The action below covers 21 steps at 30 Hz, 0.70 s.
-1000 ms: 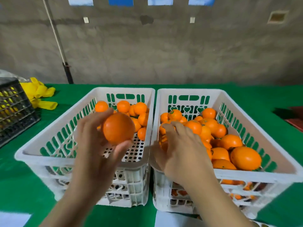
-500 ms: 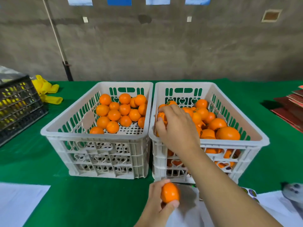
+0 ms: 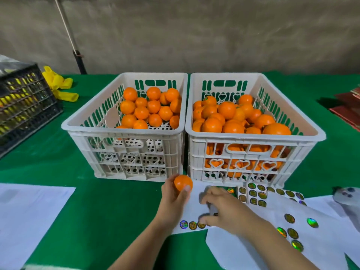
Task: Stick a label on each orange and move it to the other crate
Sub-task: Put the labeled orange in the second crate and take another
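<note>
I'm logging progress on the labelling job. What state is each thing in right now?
left crate: partly filled, one layer of oranges
right crate: heaped full
held orange: gripped in the left hand, no label visible
right hand: on the sticker sheet, fingers curled; whether it holds a label is blurred
sticker sheet: partly used

This is a fruit packing and labelling station in a bare utility room. The far wall (image 3: 194, 32) is rough, unpainted concrete. A table under green cloth (image 3: 97, 207) carries two white plastic crates (image 3: 124, 131) of oranges (image 3: 153, 108), a black crate (image 3: 23, 106) at far left, and sheets of round holographic stickers (image 3: 253, 193) at near right.
</note>
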Motion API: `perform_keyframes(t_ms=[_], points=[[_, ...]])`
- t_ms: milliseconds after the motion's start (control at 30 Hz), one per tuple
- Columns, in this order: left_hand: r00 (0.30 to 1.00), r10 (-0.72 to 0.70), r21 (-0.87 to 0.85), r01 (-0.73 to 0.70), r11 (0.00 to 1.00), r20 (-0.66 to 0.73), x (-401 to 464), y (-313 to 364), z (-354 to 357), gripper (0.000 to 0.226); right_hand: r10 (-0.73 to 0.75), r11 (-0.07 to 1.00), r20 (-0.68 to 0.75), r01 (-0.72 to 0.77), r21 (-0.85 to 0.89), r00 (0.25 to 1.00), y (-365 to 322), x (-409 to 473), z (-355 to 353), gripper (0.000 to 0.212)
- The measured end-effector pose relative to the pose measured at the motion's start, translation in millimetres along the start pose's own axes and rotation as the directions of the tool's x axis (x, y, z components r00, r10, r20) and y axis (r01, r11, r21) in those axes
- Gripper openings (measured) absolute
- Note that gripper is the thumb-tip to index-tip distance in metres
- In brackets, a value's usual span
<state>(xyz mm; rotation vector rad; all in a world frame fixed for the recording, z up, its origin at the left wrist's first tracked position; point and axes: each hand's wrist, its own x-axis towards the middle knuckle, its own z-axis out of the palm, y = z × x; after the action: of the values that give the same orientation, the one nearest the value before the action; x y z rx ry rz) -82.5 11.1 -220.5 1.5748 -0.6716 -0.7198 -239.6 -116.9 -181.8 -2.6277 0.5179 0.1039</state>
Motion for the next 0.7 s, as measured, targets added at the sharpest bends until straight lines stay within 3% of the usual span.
perform_keyframes(t_ms=[133, 367, 567, 633, 700], points=[[0.991, 0.123, 0.169, -0.132, 0.977, 0.061, 2.0, -3.3, -1.0, 0.048, -0.096, 0.987, 0.048, 0.089, 0.132, 0.994, 13.2, -9.9, -8.9, 0.037], [0.976, 0.199, 0.214, -0.215, 0.953, 0.091, 1.5, -9.4, -0.4, 0.055, -0.158, 0.987, -0.040, 0.157, -0.044, 0.987, 10.3, -21.3, 6.0, 0.018], [0.965, 0.238, 0.256, -0.260, 0.931, 0.112, -3.4, -8.6, 2.2, 0.062, -0.134, 0.991, -0.059, 0.132, -0.030, 0.989, 4.2, -22.2, 8.9, 0.012], [0.963, 0.242, 0.239, -0.264, 0.935, 0.118, -4.3, -7.9, 2.5, 0.062, -0.127, 0.989, -0.133, 0.135, 0.057, 0.983, -0.8, -23.3, 3.9, 0.011], [0.962, 0.242, 0.215, -0.265, 0.940, 0.128, -4.3, -8.5, 2.6, 0.064, -0.015, 0.919, -0.234, 0.106, 0.380, 0.972, -8.8, -22.0, -7.4, 0.014]])
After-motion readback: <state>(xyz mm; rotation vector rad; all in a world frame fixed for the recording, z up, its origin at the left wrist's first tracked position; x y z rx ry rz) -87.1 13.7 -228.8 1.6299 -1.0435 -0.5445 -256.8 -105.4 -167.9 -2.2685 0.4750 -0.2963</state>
